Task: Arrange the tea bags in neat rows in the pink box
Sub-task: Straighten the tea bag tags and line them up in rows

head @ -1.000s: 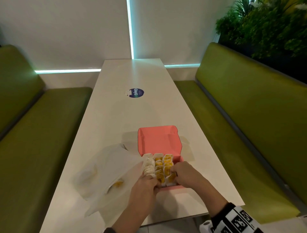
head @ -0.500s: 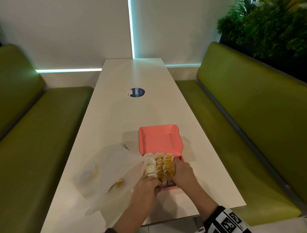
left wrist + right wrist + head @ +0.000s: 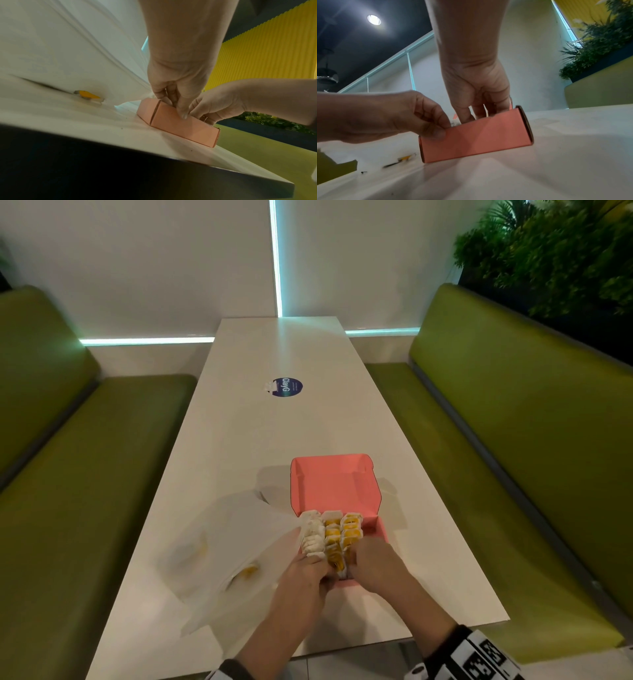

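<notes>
The pink box lies open near the table's front edge, its lid standing up at the back. Three rows of tea bags with yellow tags stand inside. My left hand is at the front left corner; its thumb pinches the front wall from outside, fingers curled inside. My right hand reaches straight down into the box at the front right, fingers against the right row. Their tips are hidden behind the wall.
A white plastic bag lies left of the box, touching it, with a few tea bags inside. A blue round sticker marks the white table further back. Green benches flank both sides.
My right hand has shifted slightly left, closer against the right row. The left hand stays at the front left corner of the box.
</notes>
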The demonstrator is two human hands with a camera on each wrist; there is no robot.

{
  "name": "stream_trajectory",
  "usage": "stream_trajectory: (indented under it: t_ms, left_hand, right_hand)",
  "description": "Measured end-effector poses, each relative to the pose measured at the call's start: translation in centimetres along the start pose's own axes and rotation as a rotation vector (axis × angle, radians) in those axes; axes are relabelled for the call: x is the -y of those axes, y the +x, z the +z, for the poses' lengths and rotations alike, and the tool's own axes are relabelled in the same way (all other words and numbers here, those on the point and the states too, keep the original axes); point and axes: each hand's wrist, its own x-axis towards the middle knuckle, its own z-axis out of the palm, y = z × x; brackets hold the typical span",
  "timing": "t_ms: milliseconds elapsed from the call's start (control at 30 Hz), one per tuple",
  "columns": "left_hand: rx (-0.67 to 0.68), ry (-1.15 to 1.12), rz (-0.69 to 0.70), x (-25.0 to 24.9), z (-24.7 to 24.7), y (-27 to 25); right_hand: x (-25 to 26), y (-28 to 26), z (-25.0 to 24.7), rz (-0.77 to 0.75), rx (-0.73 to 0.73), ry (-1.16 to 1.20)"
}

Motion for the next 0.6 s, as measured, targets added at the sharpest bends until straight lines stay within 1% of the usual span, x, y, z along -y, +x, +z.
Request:
stream_trajectory:
  t_ms: [33,67,133,200,267,333,400,433,500,533,567,600]
  left_hand:
    - [0.016,0.01,-0.019,0.0,-0.1,-0.1]
    - [-0.002,-0.014,-0.019,0.3,-0.1,-0.2]
    - [-0.127,-0.078,0.03,0.7,-0.3,-0.8]
    - [-0.276,-0.012,0.102,0.7,-1.7,-1.8]
    - [-0.437,0.039,0.09,0.7,-3.9,-3.2]
    - [-0.524,0.128,-0.019,0.9,-5.8,-4.7]
    - [-0.526,0.198,-0.169,1.7,-6.8,-6.1]
    - [-0.499,0.236,-0.251,2.0,-7.1,-6.7]
    - [-0.403,0.3,-0.406,2.8,-7.1,-7.3]
    - [-0.35,0.293,-0.482,3.2,-7.0,-7.4]
    - [-0.329,0.272,-0.55,3.5,-7.0,-7.4]
    - [-0.348,0.255,-0.6,3.8,-7.2,-7.2]
  right_hand:
    - [0.0,0.1,0.3,-0.002,-0.007,0.006]
    - [0.1,0.1,0.4,0.002,-0.022,0.004]
    - [0.5,-0.3,0.2,-0.01,-0.065,-0.011]
    - [1.4,-1.3,-0.9,-0.058,-0.125,-0.004]
    - [3.2,-2.6,-2.4,-0.192,-0.199,0.024]
    - [5.5,-3.7,-3.2,-0.385,-0.181,0.092]
    - [7.9,-3.7,-2.8,-0.554,-0.096,0.078]
    - [9.1,-3.4,-2.3,-0.603,-0.029,0.039]
    - [11.2,-1.9,-1.0,-0.642,0.121,-0.027]
    - [12.0,-0.9,-0.2,-0.644,0.174,-0.03]
    - [12.7,0.0,0.4,-0.647,0.202,-0.016]
    - [13.3,0.7,0.9,-0.655,0.209,-0.008]
